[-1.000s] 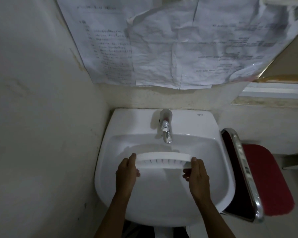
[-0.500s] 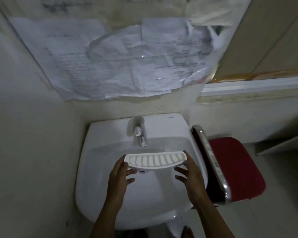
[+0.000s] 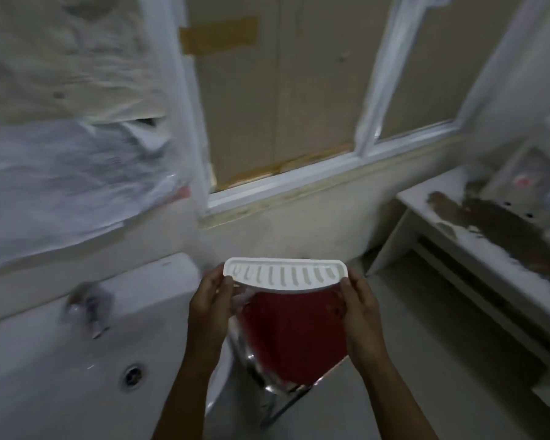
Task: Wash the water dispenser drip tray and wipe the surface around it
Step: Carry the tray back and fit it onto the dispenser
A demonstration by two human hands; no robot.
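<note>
I hold the white slotted drip tray [image 3: 285, 274] level in the air, slots facing up, over a red chair seat. My left hand [image 3: 213, 296] grips its left end and my right hand [image 3: 359, 303] grips its right end. The white sink [image 3: 61, 360] with its tap [image 3: 89, 308] lies to my lower left, blurred. At the far right stands the water dispenser [image 3: 534, 182], blurred, on a white table.
A red chair [image 3: 296, 338] with a chrome frame stands between the sink and the table. The white table [image 3: 477, 236] at the right has a dark worn patch on top. Papers [image 3: 70, 173] cover the left wall. A boarded window frame [image 3: 283, 182] lies ahead.
The view has swung right, away from the sink. Both hands have carried the tray out of the basin and over the red chair, toward the table with the dispenser.
</note>
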